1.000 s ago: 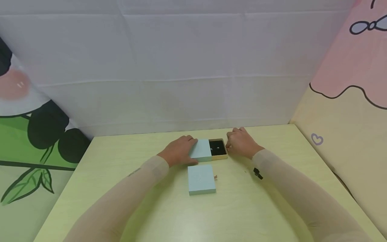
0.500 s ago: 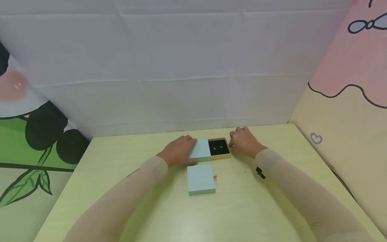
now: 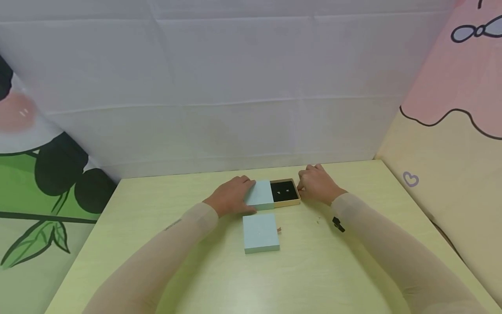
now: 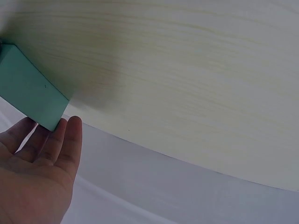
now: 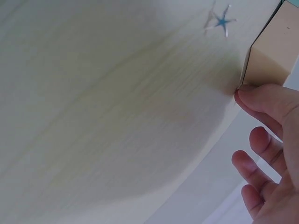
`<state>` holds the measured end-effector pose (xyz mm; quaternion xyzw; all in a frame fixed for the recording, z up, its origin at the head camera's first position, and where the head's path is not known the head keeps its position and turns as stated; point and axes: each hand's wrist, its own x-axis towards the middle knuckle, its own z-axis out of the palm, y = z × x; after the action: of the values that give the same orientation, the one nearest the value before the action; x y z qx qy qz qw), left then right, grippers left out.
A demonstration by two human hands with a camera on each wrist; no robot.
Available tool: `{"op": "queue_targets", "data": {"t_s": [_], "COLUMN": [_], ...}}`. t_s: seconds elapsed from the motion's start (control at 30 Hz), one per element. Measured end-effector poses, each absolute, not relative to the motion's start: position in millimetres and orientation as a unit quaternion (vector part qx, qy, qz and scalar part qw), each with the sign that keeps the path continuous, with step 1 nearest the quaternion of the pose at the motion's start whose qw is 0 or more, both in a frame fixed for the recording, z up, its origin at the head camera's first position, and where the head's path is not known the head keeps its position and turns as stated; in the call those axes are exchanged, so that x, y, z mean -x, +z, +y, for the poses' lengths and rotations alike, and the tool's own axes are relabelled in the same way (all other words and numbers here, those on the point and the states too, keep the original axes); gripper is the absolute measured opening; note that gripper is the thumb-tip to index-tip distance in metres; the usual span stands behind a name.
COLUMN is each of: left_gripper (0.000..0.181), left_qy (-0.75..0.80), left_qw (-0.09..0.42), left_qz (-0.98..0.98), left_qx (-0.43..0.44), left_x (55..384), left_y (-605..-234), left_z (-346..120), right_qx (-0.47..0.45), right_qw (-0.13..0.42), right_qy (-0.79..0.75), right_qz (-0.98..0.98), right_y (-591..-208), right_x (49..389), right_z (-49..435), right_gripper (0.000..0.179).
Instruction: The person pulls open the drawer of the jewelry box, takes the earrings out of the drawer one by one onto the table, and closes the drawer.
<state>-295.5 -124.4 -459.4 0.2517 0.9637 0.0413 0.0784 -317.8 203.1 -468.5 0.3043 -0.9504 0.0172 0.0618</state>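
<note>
A light blue slide-out jewelry box sits near the table's back edge, its sleeve (image 3: 260, 194) on the left and its tan drawer (image 3: 286, 203) partly out to the right. Two small star-shaped pieces (image 3: 287, 190) lie on the drawer's black lining. My left hand (image 3: 231, 196) grips the sleeve, thumb along the near side and fingers at the far side; fingertips touch the box in the left wrist view. At the drawer's outer end, my right hand (image 3: 317, 185) pinches with thumb and index finger (image 5: 264, 100); whatever tab lies between them is hidden.
Closer to me lies a second light blue box (image 3: 260, 233), closed, with a small brown ribbon tab (image 3: 279, 230) on its right. A small blue-centred star-shaped piece (image 5: 223, 21) rests on the table (image 3: 306, 270). White cloth (image 3: 235, 131) hangs behind.
Over the last second the drawer has slid right with my right hand, baring more black lining and both star-shaped pieces. My left hand has stayed on the sleeve. In the last half second, almost nothing moved.
</note>
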Motion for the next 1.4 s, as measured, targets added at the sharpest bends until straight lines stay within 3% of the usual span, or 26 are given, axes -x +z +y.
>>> {"op": "queue_targets", "data": {"t_s": [0.33, 0.73, 1.0, 1.4], "left_gripper": [0.102, 0.101, 0.100, 0.101], "left_qy": [0.042, 0.040, 0.043, 0.036], "left_qw": [0.082, 0.081, 0.083, 0.081], "left_qz": [0.963, 0.963, 0.963, 0.963], "left_qx": [-0.252, -0.253, -0.252, -0.253], "left_x": [294.0, 292.5, 293.1, 294.3], "left_y": [-457.8, -456.3, -456.6, -457.3], "left_z": [-123.7, -124.4, -122.5, -122.5], "right_qx": [-0.292, -0.297, -0.312, -0.337], "right_qw": [0.025, 0.021, -0.007, 0.003], "right_qy": [0.012, 0.030, 0.029, 0.016], "right_qz": [-0.956, -0.954, -0.950, -0.941], "right_y": [-459.0, -425.1, -431.9, -439.1], "right_x": [317.7, 321.4, 325.7, 325.3], "right_z": [209.1, 195.9, 177.5, 168.4], "right_gripper": [0.014, 0.020, 0.013, 0.002]}}
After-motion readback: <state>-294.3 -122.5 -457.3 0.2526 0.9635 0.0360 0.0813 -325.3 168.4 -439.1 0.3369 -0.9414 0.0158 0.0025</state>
